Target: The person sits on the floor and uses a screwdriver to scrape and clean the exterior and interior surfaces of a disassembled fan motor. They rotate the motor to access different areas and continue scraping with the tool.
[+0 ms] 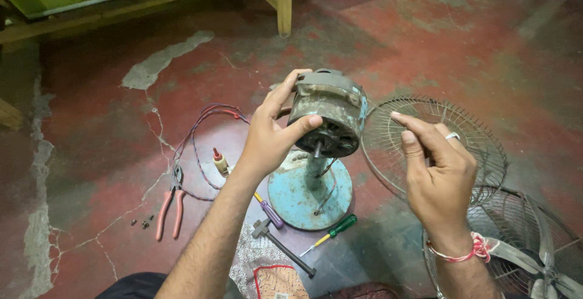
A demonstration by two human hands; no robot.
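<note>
My left hand (273, 132) grips a worn grey-blue fan motor (331, 111), lifted above a round light-blue fan base (297, 193) with its short post. The motor's shaft (317, 149) points down toward me, and thin wires hang from it to the base. My right hand (434, 165) hovers just right of the motor, fingers loosely curled and pinched near the thumb. It wears a ring and a red wrist thread. Whether it holds something small I cannot tell.
On the red cracked floor lie orange-handled pliers (169, 205), a small oil bottle (220, 160), a purple screwdriver (269, 211), a green screwdriver (333, 231), a hammer (280, 246), loose screws (143, 221) and red-blue wires (200, 129). A wire fan guard (480, 135) and a fan with blades (534, 250) sit right. A wooden table leg (283, 1) stands behind.
</note>
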